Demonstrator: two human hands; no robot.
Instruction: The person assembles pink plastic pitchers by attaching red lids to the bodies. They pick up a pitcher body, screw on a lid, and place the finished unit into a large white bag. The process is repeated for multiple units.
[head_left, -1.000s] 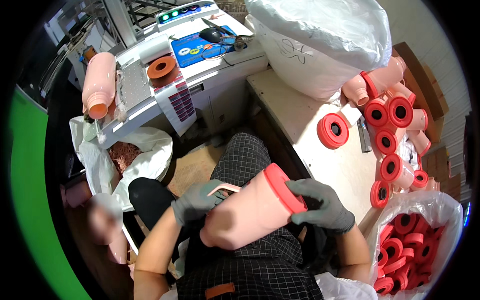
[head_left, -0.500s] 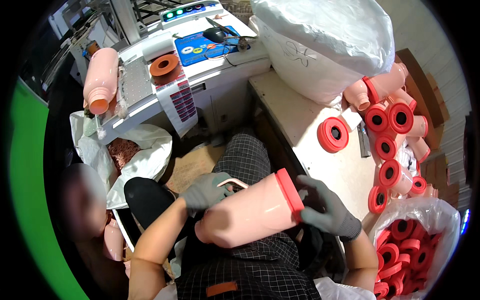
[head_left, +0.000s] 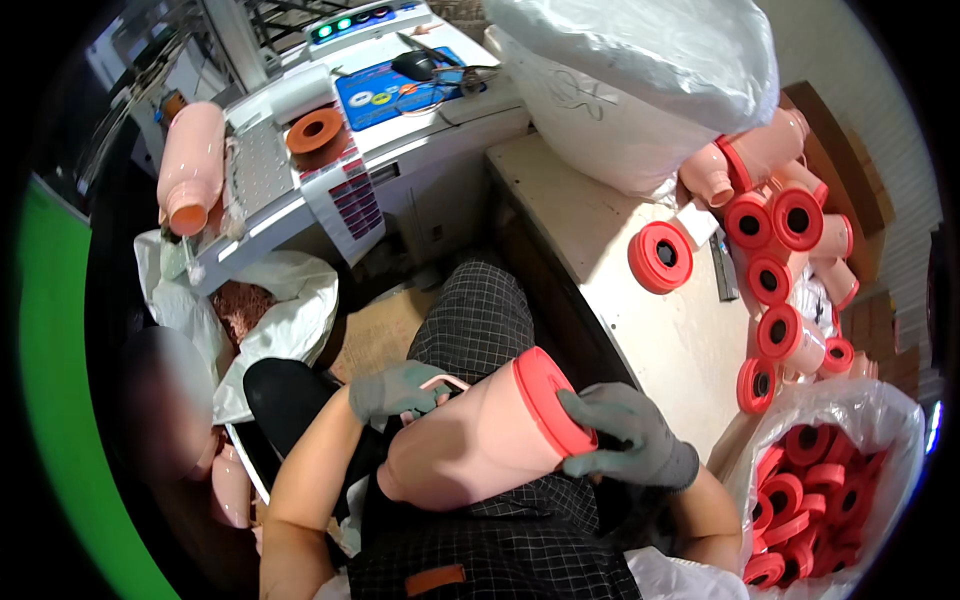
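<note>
- At the far left, a green surface [head_left: 52, 390] runs down the rim of the view.
- A pale pink bottle [head_left: 193, 150] lies at the edge of the white machine table [head_left: 270, 212], its open mouth towards the wearer.
- Below it, a white sack [head_left: 302, 312] stands open around tangled, brownish material [head_left: 241, 308].
- On the machine table sit an orange-brown roll [head_left: 316, 138], a strip of labels [head_left: 354, 208] hanging over the front edge, and a blue mat [head_left: 380, 98] with a black mouse [head_left: 413, 66] on it.
- The left hand [head_left: 402, 392], in a grey glove, is closed around the handle [head_left: 446, 381] of a pink jug.
- The pink jug [head_left: 465, 445] is held tilted above the person's lap, between the two hands, its narrow neck to the lower left and its red end cover [head_left: 552, 400] to the upper right.
- The right hand [head_left: 628, 435], also gloved, has thumb and fingers set wide at the red end cover, touching it; whether they grip it cannot be told.
- Farther right, a red ring [head_left: 661, 257] lies on the pale tabletop [head_left: 640, 345], near a big white bag [head_left: 630, 110].
- Pink containers with red ends [head_left: 790, 338] are heaped beyond, above a translucent bag [head_left: 845, 402] full of red rings.
</note>
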